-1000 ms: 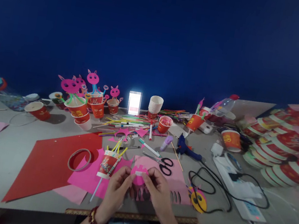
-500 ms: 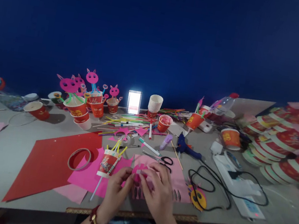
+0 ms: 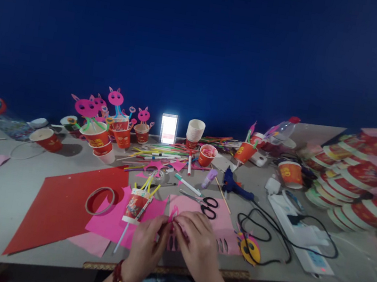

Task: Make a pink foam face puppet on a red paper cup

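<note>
Between my fingertips is a small bright pink paper cutout (image 3: 173, 213), seen nearly edge-on and partly hidden. My left hand (image 3: 150, 237) pinches it from the left, and my right hand (image 3: 198, 245) grips it from the right. Under my hands lies a light pink sheet (image 3: 222, 218) with several leaf-shaped holes. Black-handled scissors (image 3: 209, 207) rest on that sheet just beyond my right hand. To the left of my hands, a decorated paper cup (image 3: 135, 206) with yellow straws and a pale stick leans over bright pink paper (image 3: 103, 225).
A tape roll (image 3: 100, 201) lies on red card (image 3: 56, 208). Glue stick (image 3: 209, 178), glue gun (image 3: 235, 185) and a marker (image 3: 188, 185) lie beyond my hands. A power strip (image 3: 297, 232) with black cable and stacked paper bowls (image 3: 364, 183) occupy the right. Cups with pink figures (image 3: 94, 133) stand back left.
The pink cutout has turned from facing up to nearly edge-on between my fingers. My right hand's fingers have drawn in and lowered, uncovering more of the scissors' handles.
</note>
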